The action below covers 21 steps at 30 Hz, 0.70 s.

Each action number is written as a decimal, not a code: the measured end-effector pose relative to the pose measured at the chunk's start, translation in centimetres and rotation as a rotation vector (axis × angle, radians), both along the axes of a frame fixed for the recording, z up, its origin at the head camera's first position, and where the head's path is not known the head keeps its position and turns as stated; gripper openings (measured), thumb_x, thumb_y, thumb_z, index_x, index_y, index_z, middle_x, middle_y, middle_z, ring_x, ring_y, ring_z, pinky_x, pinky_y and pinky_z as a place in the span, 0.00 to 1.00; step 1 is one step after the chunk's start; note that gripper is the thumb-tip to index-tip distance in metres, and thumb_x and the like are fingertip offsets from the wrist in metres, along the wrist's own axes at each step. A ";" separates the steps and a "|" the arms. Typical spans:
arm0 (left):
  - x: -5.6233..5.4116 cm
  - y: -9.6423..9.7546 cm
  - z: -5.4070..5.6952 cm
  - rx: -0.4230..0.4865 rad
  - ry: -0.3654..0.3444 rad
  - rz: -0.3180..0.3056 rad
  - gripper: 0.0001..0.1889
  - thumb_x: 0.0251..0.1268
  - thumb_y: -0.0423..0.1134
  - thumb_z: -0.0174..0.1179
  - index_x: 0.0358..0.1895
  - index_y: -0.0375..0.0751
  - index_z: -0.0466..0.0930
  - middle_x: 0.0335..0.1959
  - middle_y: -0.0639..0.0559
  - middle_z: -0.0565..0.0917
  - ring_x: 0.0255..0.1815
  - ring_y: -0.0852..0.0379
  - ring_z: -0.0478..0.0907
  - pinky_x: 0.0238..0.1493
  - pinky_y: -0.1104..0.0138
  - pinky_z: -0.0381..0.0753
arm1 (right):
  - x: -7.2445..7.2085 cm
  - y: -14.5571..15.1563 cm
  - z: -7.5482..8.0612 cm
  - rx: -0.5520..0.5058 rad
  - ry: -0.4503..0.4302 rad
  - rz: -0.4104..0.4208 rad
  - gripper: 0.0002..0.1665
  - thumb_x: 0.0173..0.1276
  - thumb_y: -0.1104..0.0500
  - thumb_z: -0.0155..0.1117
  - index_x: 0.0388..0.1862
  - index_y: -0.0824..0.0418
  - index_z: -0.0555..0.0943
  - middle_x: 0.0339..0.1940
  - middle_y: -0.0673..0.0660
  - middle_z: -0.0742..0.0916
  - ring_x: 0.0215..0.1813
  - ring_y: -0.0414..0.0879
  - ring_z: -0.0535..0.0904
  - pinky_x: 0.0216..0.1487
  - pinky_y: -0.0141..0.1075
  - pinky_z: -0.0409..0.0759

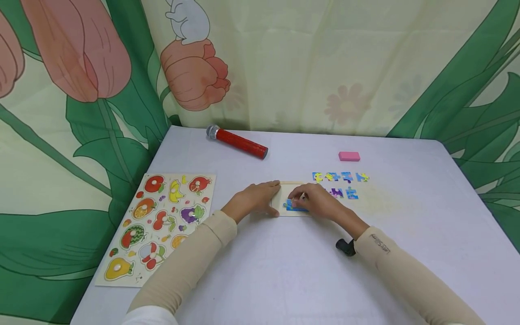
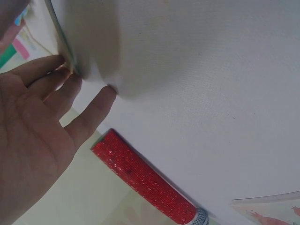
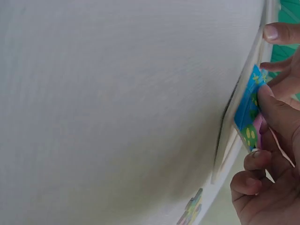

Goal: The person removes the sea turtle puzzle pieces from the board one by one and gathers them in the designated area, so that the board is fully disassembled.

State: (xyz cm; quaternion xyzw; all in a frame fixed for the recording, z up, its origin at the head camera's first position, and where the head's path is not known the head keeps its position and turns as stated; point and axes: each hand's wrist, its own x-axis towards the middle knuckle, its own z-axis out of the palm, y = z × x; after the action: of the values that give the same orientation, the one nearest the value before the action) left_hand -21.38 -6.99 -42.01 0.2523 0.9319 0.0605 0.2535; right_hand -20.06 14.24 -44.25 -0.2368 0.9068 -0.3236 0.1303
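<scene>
A small pale wooden puzzle board (image 1: pixel 283 206) lies flat on the table, with blue jigsaw pieces (image 1: pixel 290 206) in its lower part. My left hand (image 1: pixel 258 197) is at the board's left side, fingers extended; in the left wrist view its fingertips (image 2: pixel 75 77) touch the board's edge. My right hand (image 1: pixel 318 200) is over the board. In the right wrist view, its thumb and curled fingers pinch a colourful blue puzzle piece (image 3: pixel 248 105) at the board. The fingers hide part of that piece.
Several loose jigsaw pieces (image 1: pixel 346 177) lie in two rows right of the board, and a pink block (image 1: pixel 349 156) sits behind them. A red microphone (image 1: pixel 242 143) lies at the back. On the left is a fruit puzzle board (image 1: pixel 140 185), partly under the left sleeve.
</scene>
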 end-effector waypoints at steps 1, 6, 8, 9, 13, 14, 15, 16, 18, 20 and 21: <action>0.0 0.0 0.0 0.001 -0.002 0.001 0.48 0.67 0.55 0.69 0.82 0.41 0.54 0.84 0.51 0.53 0.83 0.53 0.51 0.79 0.49 0.57 | -0.1 0.0 -0.1 0.007 0.001 0.005 0.10 0.70 0.64 0.71 0.49 0.59 0.89 0.36 0.48 0.87 0.40 0.46 0.77 0.45 0.40 0.78; 0.0 0.0 0.2 -0.002 -0.007 0.002 0.48 0.67 0.55 0.69 0.83 0.42 0.54 0.84 0.51 0.53 0.83 0.53 0.50 0.79 0.49 0.57 | -0.3 -0.2 -0.3 0.026 0.000 0.016 0.09 0.71 0.64 0.71 0.48 0.58 0.90 0.42 0.48 0.88 0.47 0.47 0.79 0.52 0.42 0.80; 0.0 0.1 0.2 -0.005 -0.007 0.002 0.48 0.67 0.55 0.69 0.83 0.42 0.54 0.84 0.51 0.53 0.83 0.53 0.50 0.79 0.49 0.57 | -0.2 -0.2 -0.3 0.028 0.004 0.013 0.09 0.70 0.64 0.71 0.48 0.58 0.90 0.44 0.49 0.88 0.47 0.46 0.79 0.52 0.41 0.81; -0.1 0.1 0.2 -0.006 -0.007 0.003 0.48 0.67 0.55 0.69 0.83 0.42 0.54 0.84 0.51 0.53 0.83 0.53 0.51 0.79 0.49 0.57 | -0.1 -0.2 -0.3 0.024 0.006 0.011 0.09 0.70 0.64 0.71 0.47 0.58 0.90 0.44 0.49 0.87 0.46 0.47 0.78 0.51 0.40 0.80; -0.1 0.1 0.1 -0.008 -0.007 0.007 0.48 0.67 0.55 0.69 0.83 0.42 0.54 0.84 0.51 0.53 0.83 0.53 0.51 0.79 0.49 0.57 | 0.2 0.0 -0.3 0.002 0.006 -0.002 0.09 0.70 0.63 0.71 0.47 0.57 0.90 0.41 0.49 0.86 0.42 0.46 0.77 0.44 0.38 0.79; -0.2 0.1 0.1 -0.009 -0.007 0.007 0.48 0.67 0.55 0.69 0.83 0.42 0.54 0.84 0.51 0.53 0.83 0.54 0.50 0.79 0.49 0.57 | 0.3 0.1 -0.3 -0.011 0.001 -0.006 0.09 0.70 0.63 0.71 0.48 0.57 0.90 0.41 0.49 0.87 0.42 0.46 0.77 0.44 0.37 0.79; -0.2 0.1 0.1 -0.010 -0.007 0.008 0.48 0.67 0.55 0.69 0.83 0.42 0.54 0.84 0.51 0.53 0.83 0.54 0.50 0.79 0.49 0.57 | 0.3 0.3 -0.3 -0.025 -0.008 -0.010 0.09 0.71 0.63 0.71 0.48 0.57 0.90 0.41 0.49 0.87 0.42 0.46 0.77 0.44 0.37 0.79; -0.1 0.1 0.1 -0.009 -0.008 0.009 0.48 0.67 0.54 0.69 0.83 0.42 0.54 0.84 0.52 0.53 0.83 0.54 0.50 0.79 0.50 0.57 | 0.3 0.5 -0.2 -0.037 -0.019 -0.015 0.09 0.71 0.62 0.71 0.48 0.57 0.90 0.41 0.49 0.87 0.42 0.46 0.78 0.44 0.36 0.80; -0.1 0.1 0.1 -0.010 -0.008 0.011 0.48 0.67 0.54 0.69 0.83 0.42 0.54 0.84 0.51 0.54 0.82 0.54 0.51 0.79 0.50 0.57 | 0.3 1.1 0.1 -0.064 -0.046 -0.031 0.10 0.71 0.61 0.71 0.49 0.57 0.90 0.41 0.48 0.88 0.43 0.46 0.80 0.45 0.36 0.82; 0.0 0.1 0.2 -0.013 -0.004 0.007 0.48 0.67 0.54 0.70 0.83 0.42 0.54 0.84 0.51 0.54 0.82 0.54 0.51 0.79 0.50 0.58 | 0.0 1.9 0.6 -0.100 -0.077 -0.058 0.11 0.71 0.60 0.71 0.50 0.57 0.90 0.41 0.50 0.89 0.42 0.48 0.82 0.43 0.37 0.84; 0.0 0.1 0.2 -0.013 -0.001 0.005 0.48 0.67 0.54 0.70 0.82 0.42 0.54 0.84 0.51 0.54 0.82 0.53 0.51 0.79 0.50 0.58 | -0.1 2.4 0.8 -0.116 -0.093 -0.078 0.11 0.71 0.60 0.71 0.50 0.57 0.90 0.41 0.50 0.89 0.41 0.49 0.83 0.41 0.38 0.84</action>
State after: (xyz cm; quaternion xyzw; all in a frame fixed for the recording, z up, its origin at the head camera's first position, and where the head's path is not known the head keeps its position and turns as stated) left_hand -21.38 -6.86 -41.79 0.2482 0.9328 0.0551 0.2555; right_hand -20.18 16.66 -43.46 -0.1931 0.8880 -0.3910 0.1457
